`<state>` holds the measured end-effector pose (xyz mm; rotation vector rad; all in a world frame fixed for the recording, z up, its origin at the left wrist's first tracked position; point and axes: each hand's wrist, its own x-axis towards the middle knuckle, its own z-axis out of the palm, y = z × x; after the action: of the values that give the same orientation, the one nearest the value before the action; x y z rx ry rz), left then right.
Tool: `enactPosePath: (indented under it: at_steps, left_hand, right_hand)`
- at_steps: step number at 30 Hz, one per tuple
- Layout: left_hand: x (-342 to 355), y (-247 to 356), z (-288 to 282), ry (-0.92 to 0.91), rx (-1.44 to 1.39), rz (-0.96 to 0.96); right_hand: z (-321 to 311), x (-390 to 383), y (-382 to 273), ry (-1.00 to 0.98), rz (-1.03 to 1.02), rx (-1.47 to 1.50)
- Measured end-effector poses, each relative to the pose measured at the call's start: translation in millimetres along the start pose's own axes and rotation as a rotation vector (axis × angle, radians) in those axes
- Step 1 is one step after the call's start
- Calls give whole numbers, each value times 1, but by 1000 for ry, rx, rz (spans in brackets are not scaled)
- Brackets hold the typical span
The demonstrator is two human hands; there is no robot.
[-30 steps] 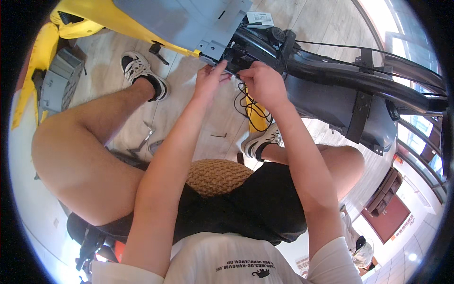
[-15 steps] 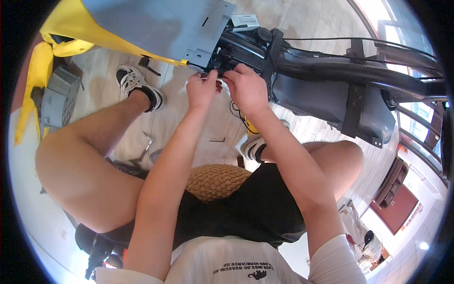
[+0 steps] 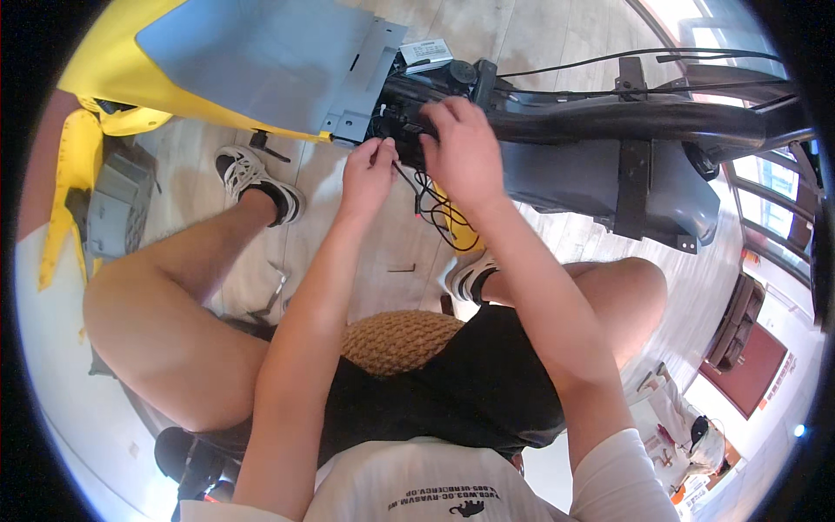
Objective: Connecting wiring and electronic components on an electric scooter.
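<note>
My left hand [image 3: 367, 178] is closed in a pinch on a thin black cable, just below the corner of a grey panel [image 3: 351, 123] with a yellow edge. Loops of black cable [image 3: 444, 228] hang down beside it toward the floor. To the right, my right hand [image 3: 468, 161] is over the dark opening of a black vehicle frame [image 3: 557, 122]. Its thumb and forefinger are curled but apart, with nothing visible between them. Wires and small parts [image 3: 383, 117] show in the opening, partly hidden by my fingers.
A silver box with a label [image 3: 425, 54] sits behind the opening. On the wooden floor lie a hex key [image 3: 401, 269] and a metal tool [image 3: 271, 293]. Yellow and grey body panels [image 3: 117, 196] stand at the left. A woven brown seat [image 3: 400, 341] is between my legs.
My hands, close together before, have moved apart. The right one has lifted away and opened, while the left keeps its pinch. More of the cable loops now shows; the whole view has shifted slightly.
</note>
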<state>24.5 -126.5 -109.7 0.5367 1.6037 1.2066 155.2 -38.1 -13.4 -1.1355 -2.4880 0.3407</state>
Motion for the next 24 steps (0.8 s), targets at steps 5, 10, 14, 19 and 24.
enactPosePath:
  at_steps: [5, 10, 14, 19, 24]
  left_hand:
    - [5, 0, 2, -102, 250, 73]
    - [-9, -3, 20, -71, -167, -188]
    - [-22, -3, 20, 247, -451, -402]
    - [-35, 8, 7, 123, -123, -355]
    - [-43, 33, 21, -2, -189, -283]
  right_hand:
    - [7, 0, 22, -229, 124, -37]
    - [10, 3, 26, -300, 156, -37]
    - [13, -2, 12, -208, 134, 63]
    - [3, 1, 6, -277, 203, 187]
    - [-13, 13, 11, -276, 170, 197]
